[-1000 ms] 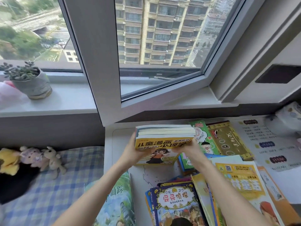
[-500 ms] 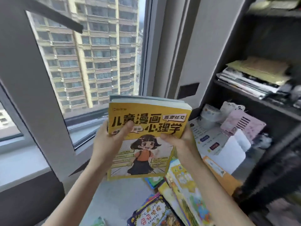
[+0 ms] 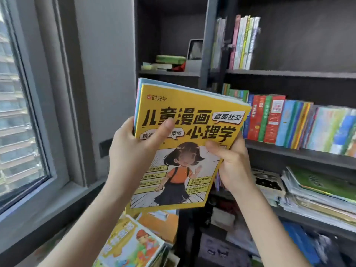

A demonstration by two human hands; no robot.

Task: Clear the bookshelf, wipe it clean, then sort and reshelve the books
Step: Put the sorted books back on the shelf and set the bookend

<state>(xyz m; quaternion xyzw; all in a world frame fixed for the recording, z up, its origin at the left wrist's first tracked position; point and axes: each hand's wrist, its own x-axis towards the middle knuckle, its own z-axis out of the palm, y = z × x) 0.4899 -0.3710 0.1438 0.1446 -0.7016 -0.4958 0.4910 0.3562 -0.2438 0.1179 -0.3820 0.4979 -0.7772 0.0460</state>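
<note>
So both hands are holding a small stack of books up in front of the dark bookshelf, tilted a bit, with the yellow comic-style cover facing the camera. The left hand has its grip wrapped round the left edge, thumb across the title. The right hand is clamped on the right edge, thumb on the cover. The shelf behind is pretty full. There's a row of upright books on the middle board, a few more upright ones above, and messy flat piles lower right. The left compartment has a green case. More picture books lie on the bench below, and the window is on the left.
</note>
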